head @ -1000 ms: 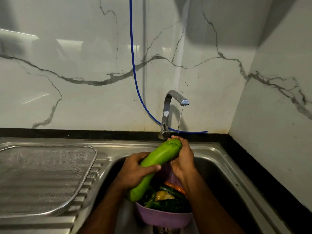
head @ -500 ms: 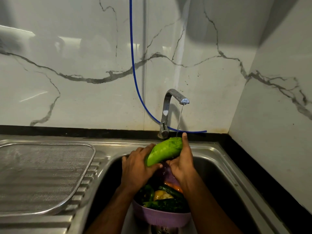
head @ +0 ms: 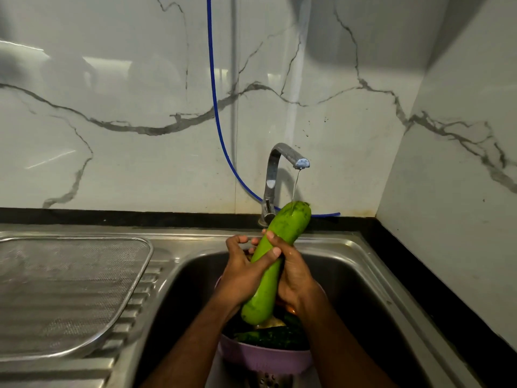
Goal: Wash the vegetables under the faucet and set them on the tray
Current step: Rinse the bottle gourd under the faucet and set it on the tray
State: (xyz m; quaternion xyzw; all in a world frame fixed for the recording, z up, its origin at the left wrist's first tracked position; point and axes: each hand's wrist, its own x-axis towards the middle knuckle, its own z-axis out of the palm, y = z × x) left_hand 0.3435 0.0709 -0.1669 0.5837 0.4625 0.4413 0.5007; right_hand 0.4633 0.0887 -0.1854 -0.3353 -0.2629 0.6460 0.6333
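We hold the long green gourd (head: 275,261) with both hands over the sink (head: 363,264). Our left hand (head: 243,275) is curled about the middle of the gourd, thumb laid across its near face and fingers bent round the far side, closed on it but not into a fist. Our right hand (head: 293,273) is wrapped on the other flank at about the same height, its fingertips showing over the top of the gourd just beyond our left thumb, so the two hands touch. The gourd is tilted, with its thick end up and away from our hands, to the right, and its narrower end down between our wrists. A thin stream of water from the faucet (head: 279,169) lands on the thick end. Below our hands, in the sink, sits a purple basket (head: 263,357) with more vegetables (head: 274,336) in it, dark green and hard to tell apart. To the left of our left hand, on the ribbed steel counter (head: 134,357), lies the mesh tray (head: 70,292).
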